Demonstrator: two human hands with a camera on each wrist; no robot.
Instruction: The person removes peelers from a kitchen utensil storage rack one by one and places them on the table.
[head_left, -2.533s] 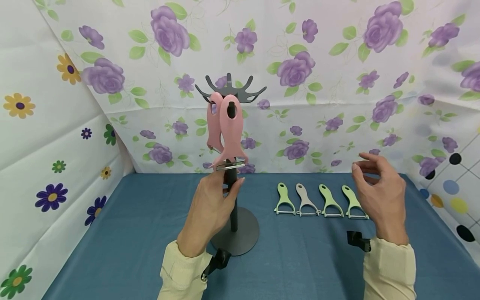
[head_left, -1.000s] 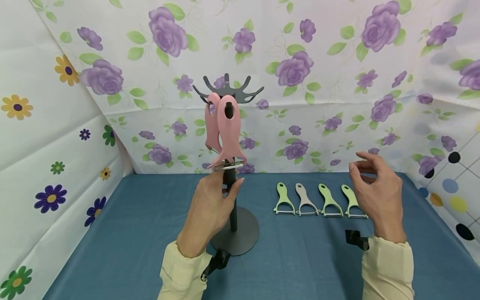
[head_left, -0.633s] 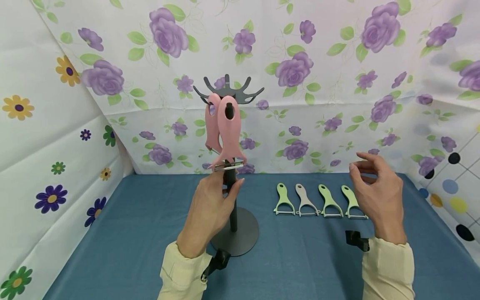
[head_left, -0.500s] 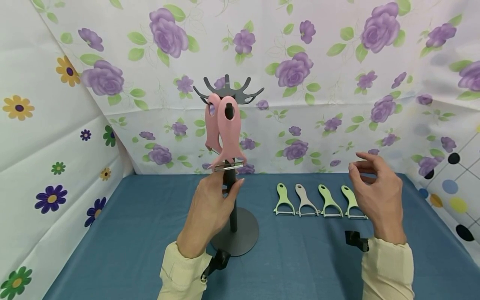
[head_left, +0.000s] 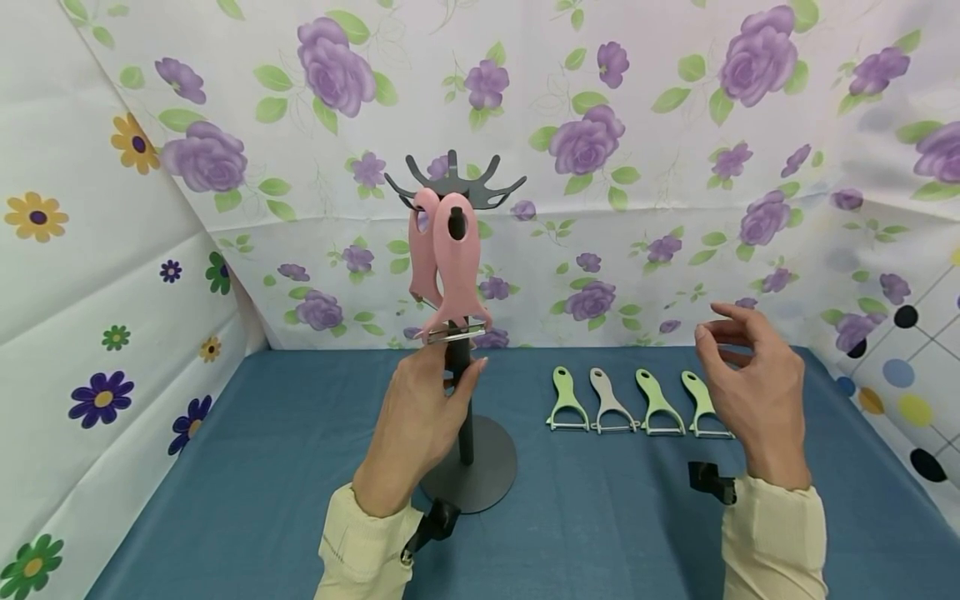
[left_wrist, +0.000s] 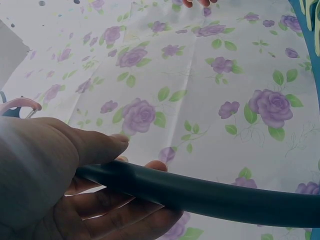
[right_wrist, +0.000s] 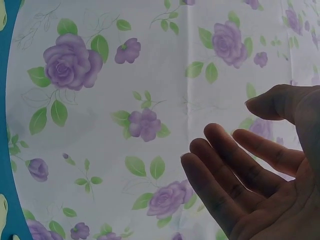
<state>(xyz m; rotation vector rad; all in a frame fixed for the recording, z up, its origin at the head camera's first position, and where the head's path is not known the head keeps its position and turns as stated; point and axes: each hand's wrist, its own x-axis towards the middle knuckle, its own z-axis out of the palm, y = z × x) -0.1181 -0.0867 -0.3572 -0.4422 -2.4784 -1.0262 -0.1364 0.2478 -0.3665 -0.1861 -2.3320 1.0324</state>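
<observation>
My left hand (head_left: 414, 417) grips the dark upright pole (head_left: 466, 433) of a hook stand, just under two pink peelers. The front pink peeler (head_left: 458, 267) hangs by its handle hole on a hook, blade downward. Behind it and to the left hangs the other pink peeler (head_left: 423, 250). In the left wrist view the pole (left_wrist: 200, 192) crosses the fingers, with the thumb above it. My right hand (head_left: 757, 383) hovers in the air at the right, fingers relaxed and holding nothing. It partly covers the rightmost green peeler (head_left: 699, 390) in the head view.
The stand's round base (head_left: 487, 479) sits on the blue tablecloth (head_left: 585, 517). Beside the rightmost peeler lie a green peeler (head_left: 654, 390), a pale grey peeler (head_left: 603, 390) and another green peeler (head_left: 565, 390) in a row. A flowered sheet (head_left: 637, 250) hangs behind.
Nothing in the scene has visibly moved apart from a slight shift of the head view. The left hand keeps its grip on the pole and the right hand stays raised.
</observation>
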